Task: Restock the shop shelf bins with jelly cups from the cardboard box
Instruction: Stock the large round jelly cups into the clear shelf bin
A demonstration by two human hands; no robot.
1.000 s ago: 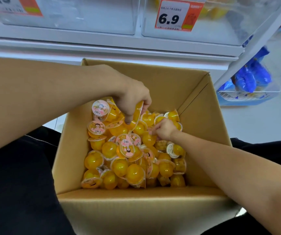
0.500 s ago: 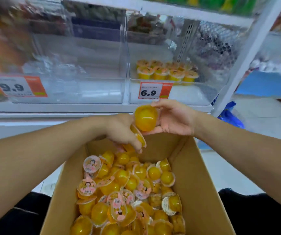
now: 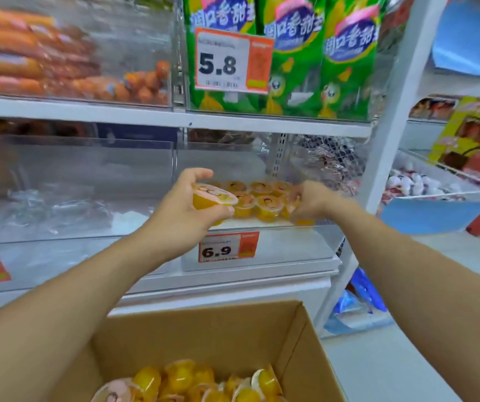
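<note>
The placing step is in hand. A jelly cup (image 3: pixel 214 198) is gripped in the left hand (image 3: pixel 186 210), lid upward, and is held at the front edge of the clear shelf bin (image 3: pixel 314 242) marked 6.9, just beside the cups already in the bin (image 3: pixel 262 198). The right hand (image 3: pixel 312 200) is reached into the same bin and is blurred; something orange is seen beneath its curled fingers, but whether a cup is held there cannot be told. More jelly cups are seen in the cardboard box (image 3: pixel 262 329) below. For the next move, the held cup would probably need to be carried over the bin's front wall and set upright next to the standing row.
</note>
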